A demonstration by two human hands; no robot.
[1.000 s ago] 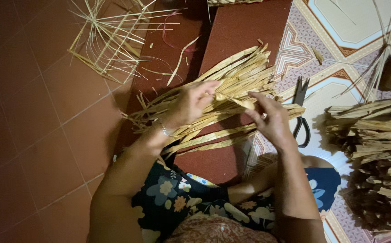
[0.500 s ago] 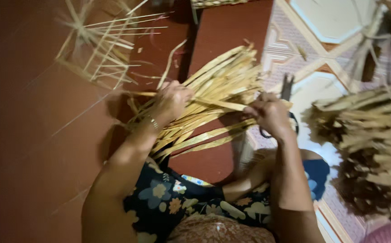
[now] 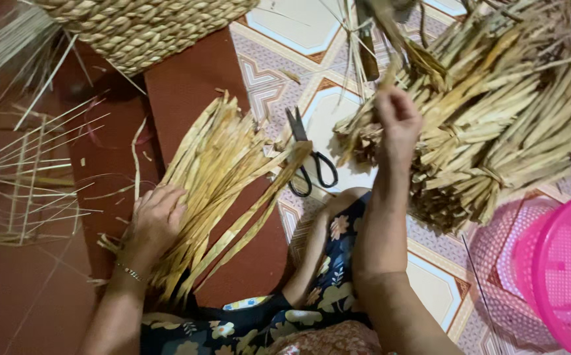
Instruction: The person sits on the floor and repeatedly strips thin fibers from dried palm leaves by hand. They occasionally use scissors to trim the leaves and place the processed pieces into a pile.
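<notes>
Left hand pressing flat, open-palmed, on fanned dry straw strips on the floor; right hand pinching one stalk from the far bundle. Probably light, brittle: best held mid-length.

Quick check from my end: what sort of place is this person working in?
Likely a home floor used for hand weaving. The person sits on patterned tiles amid dried leaf strips, with a big bundle of the same strips, a woven basket and scissors close by.
</notes>
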